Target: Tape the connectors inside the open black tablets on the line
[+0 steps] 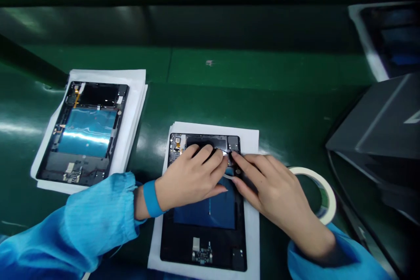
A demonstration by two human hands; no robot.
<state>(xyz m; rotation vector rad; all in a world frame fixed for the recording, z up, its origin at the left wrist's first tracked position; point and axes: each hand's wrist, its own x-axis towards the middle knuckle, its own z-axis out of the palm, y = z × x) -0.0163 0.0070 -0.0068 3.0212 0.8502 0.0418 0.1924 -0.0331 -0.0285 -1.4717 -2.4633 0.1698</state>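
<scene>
Head view, single: from above the near end of the centre tablet (179, 245), facing forward and down over it, close range.

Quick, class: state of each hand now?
Left hand: fingers bent over the opened device; grip cannot be told.
Right hand: thumb and forefinger apart; holding cannot be told.

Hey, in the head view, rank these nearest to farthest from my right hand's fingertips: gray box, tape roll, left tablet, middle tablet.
1. Middle tablet: beneath the right hand's fingertips.
2. Tape roll: right, beside the wrist.
3. Gray box: farther right.
4. Left tablet: far left, beyond the left hand.
</scene>
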